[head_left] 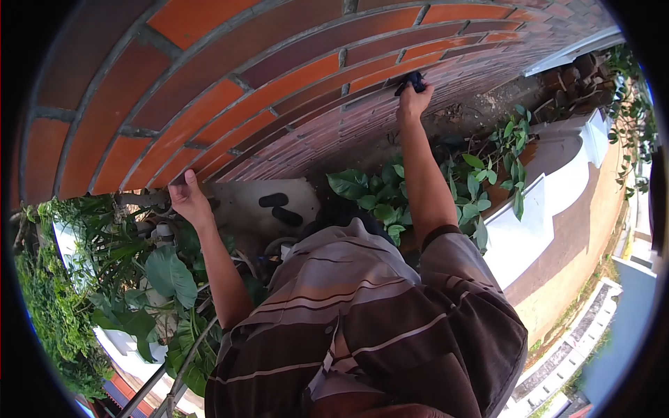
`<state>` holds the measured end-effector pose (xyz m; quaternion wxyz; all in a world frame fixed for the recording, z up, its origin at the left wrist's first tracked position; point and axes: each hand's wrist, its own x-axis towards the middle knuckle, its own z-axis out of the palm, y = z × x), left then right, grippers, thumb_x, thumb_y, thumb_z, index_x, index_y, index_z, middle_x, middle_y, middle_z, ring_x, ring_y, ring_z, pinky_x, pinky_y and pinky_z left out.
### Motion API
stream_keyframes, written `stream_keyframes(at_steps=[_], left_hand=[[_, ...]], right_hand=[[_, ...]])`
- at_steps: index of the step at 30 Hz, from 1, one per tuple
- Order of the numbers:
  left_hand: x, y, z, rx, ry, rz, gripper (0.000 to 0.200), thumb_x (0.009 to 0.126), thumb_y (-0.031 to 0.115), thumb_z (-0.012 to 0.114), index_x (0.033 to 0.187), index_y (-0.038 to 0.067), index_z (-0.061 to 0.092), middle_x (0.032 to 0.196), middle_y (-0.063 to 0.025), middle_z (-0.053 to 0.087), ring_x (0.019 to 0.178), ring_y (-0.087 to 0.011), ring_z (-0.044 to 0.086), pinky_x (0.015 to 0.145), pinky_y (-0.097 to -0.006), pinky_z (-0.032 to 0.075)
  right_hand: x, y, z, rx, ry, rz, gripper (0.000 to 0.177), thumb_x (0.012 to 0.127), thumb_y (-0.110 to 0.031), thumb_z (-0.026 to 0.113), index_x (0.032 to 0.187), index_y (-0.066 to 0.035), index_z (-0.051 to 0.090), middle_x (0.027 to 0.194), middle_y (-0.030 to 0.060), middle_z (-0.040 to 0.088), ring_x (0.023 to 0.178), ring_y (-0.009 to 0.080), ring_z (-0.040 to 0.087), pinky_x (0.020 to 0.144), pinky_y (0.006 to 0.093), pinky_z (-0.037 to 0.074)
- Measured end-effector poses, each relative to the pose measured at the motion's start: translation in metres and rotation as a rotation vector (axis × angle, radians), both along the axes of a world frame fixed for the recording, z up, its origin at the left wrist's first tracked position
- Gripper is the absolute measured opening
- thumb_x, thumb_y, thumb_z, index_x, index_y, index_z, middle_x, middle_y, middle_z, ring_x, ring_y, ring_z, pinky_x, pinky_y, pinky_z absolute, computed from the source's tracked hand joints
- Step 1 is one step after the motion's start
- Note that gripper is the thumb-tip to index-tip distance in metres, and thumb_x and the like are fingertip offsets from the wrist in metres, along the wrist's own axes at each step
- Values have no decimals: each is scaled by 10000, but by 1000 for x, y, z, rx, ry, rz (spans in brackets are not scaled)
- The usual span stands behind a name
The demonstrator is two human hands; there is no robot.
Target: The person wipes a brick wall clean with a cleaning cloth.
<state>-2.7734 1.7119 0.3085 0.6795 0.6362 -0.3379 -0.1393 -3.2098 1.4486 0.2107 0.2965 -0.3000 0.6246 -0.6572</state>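
Note:
My right hand (416, 102) is closed around a small black object (412, 82) and holds it against the brick wall (293, 90). The object's kind is hard to make out. At the wall's lower left edge, my left hand (189, 200) is closed with its thumb raised along the bricks. It appears to grip that edge, though its fingers are partly hidden. The bricks are orange and dark brown, with grey mortar lines between them.
Below the wall, two dark oval pieces like slippers (280, 209) lie on a pale surface (233, 198). Leafy plants (380, 191) grow on both sides of my body. At the right is a white-topped boundary wall (516, 209); metal bars (185, 362) are at lower left.

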Motion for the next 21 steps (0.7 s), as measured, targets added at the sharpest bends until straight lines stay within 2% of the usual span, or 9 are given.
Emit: stream_keyframes(at_steps=[4, 7, 8, 10, 13, 17, 19, 20, 21], left_hand=[[3, 1, -4, 9, 6, -31, 359, 920, 207, 691, 1172, -31, 597, 1144, -96, 653, 1042, -155, 599, 940, -302, 436], [5, 4, -3, 57, 10, -22, 364, 919, 213, 693, 1175, -28, 598, 1142, -96, 656, 1044, -153, 600, 940, -303, 436], [7, 4, -4, 78, 14, -16, 366, 919, 215, 694, 1176, -27, 598, 1141, -96, 657, 1045, -153, 600, 940, -302, 435], [11, 5, -9, 86, 6, -5, 368, 916, 216, 698, 1177, -23, 598, 1138, -91, 660, 1043, -150, 601, 936, -300, 436], [11, 5, -10, 67, 7, -2, 373, 911, 213, 704, 1182, -21, 599, 1132, -82, 663, 1038, -146, 601, 930, -298, 436], [8, 3, -5, 48, 33, 4, 368, 909, 198, 706, 1188, -19, 604, 1125, -66, 663, 1029, -134, 600, 926, -292, 436], [9, 2, -6, 30, 29, -10, 357, 911, 188, 702, 1188, -18, 608, 1126, -61, 662, 1029, -126, 598, 929, -284, 434], [10, 2, -7, 21, 28, -13, 352, 912, 183, 700, 1188, -17, 609, 1127, -58, 662, 1028, -122, 597, 931, -280, 432], [11, 4, -8, 35, 41, -19, 345, 914, 178, 697, 1185, -18, 610, 1125, -56, 662, 1027, -119, 597, 931, -277, 432]], right_hand=[[-18, -10, -2, 86, 18, -55, 300, 844, -10, 630, 1087, -36, 457, 1006, 140, 548, 880, 231, 530, 816, 337, 453], [51, 32, -16, 179, 144, -86, 355, 822, -69, 667, 1099, -52, 446, 996, 200, 572, 923, 331, 566, 882, 396, 438], [81, 56, -10, 212, 146, -35, 356, 818, -62, 662, 1097, -52, 440, 965, 203, 567, 907, 346, 559, 882, 381, 431], [126, 99, -15, 278, 113, 164, 340, 803, -53, 676, 1048, -52, 440, 917, 174, 559, 856, 273, 536, 814, 338, 444], [171, 138, -73, 317, 3, 647, 299, 782, -66, 737, 971, -46, 506, 873, 111, 584, 815, 192, 540, 793, 316, 464], [155, 131, -25, 249, -207, 579, 243, 844, 24, 690, 998, -79, 533, 871, 3, 555, 812, 105, 520, 756, 247, 439], [114, 108, -10, 149, -296, 434, 212, 867, 17, 666, 998, -83, 533, 877, 4, 557, 797, 101, 524, 740, 227, 431], [87, 89, -11, 90, -193, 337, 174, 891, 0, 645, 997, -78, 532, 886, 10, 563, 789, 100, 526, 727, 226, 446], [53, 62, -30, 17, -206, 254, 178, 903, -12, 632, 1018, -90, 521, 918, 26, 576, 797, 126, 555, 684, 276, 494]])
